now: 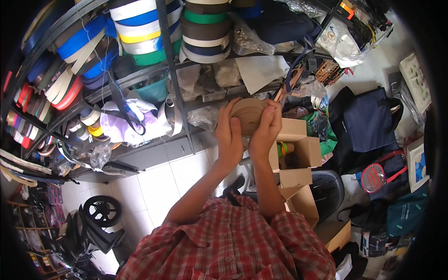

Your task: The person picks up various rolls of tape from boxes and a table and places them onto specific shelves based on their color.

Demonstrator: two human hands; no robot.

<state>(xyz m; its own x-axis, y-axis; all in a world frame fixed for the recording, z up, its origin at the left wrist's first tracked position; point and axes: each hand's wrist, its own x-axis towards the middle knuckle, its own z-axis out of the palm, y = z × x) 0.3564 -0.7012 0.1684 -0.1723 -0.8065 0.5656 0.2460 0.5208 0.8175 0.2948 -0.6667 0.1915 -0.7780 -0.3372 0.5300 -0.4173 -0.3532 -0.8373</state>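
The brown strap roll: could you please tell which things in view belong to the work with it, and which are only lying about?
Belongs, as it appears:
- brown strap roll, held by left hand and right hand
- perhaps the shelved strap rolls, similar in shape

Apparently just lying about:
- black wheel
- navy bag
- round red-edged pouch

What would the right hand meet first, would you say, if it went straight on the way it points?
Beyond the right hand, the white sheet probably comes first, though depth is unclear.
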